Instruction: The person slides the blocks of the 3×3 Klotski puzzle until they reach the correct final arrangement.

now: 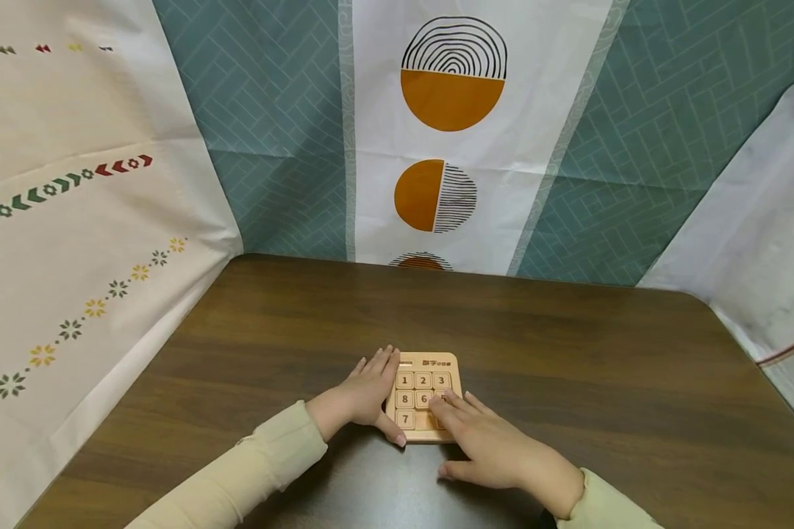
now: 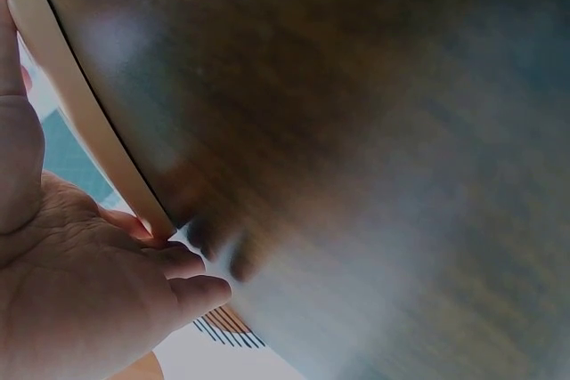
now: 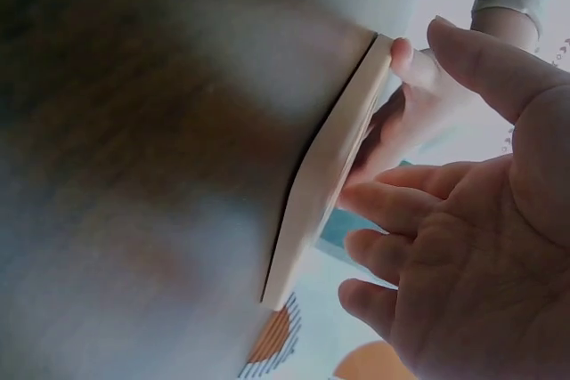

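A wooden sliding number puzzle (image 1: 430, 437) lies flat on the table. Its tiles read 1, 2, 3 on the top row, then 8, 6 and a partly covered 5, with the 7 tile (image 1: 405, 419) at bottom left. A bare gap shows below the 6 tile (image 1: 423, 399). My left hand (image 1: 364, 393) holds the puzzle's left side, thumb at the near corner and fingers along to the far corner. Over its right side my right hand (image 1: 492, 444) spreads, index fingertip at the 6 and 5 tiles, thumb apart from the frame. That hand hides the lower right tile's face.
The dark wooden table (image 1: 291, 316) stretches around the puzzle on all sides. A patterned green and white cloth (image 1: 284, 132) hangs behind its far edge. White cloth (image 1: 73, 220) with printed flowers hangs along the left, and more pale cloth (image 1: 781, 220) on the right.
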Demonstrator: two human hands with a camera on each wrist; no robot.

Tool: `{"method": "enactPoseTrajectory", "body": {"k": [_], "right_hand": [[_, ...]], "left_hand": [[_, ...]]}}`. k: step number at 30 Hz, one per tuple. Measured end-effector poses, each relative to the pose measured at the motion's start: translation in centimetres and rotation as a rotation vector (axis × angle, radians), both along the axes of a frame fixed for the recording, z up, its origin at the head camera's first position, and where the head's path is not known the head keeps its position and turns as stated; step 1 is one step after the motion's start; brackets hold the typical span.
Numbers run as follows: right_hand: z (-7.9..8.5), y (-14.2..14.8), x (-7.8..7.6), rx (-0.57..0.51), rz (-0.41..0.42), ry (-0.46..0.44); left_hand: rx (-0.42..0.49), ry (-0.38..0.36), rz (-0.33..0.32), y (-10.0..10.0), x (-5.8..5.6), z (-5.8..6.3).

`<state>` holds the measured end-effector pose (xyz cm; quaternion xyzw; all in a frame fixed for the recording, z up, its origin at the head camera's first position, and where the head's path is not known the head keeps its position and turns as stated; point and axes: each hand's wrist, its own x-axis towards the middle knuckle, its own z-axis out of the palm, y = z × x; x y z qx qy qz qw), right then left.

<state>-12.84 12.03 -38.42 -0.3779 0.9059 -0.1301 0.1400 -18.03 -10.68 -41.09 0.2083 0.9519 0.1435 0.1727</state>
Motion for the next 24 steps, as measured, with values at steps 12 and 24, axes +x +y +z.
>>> {"method": "enactPoseTrajectory", "body": {"k": [12, 24], "right_hand": [[-0.5, -0.4, -1.0, 0.003, 0.000, -0.027], [-0.4, -0.6, -1.2, 0.014, 0.002, -0.014]], "left_hand": [[-0.004, -0.013, -0.002, 0.1, 0.0, 0.2], [-0.011, -0.020, 0.008, 0.1, 0.0, 0.2]]}}
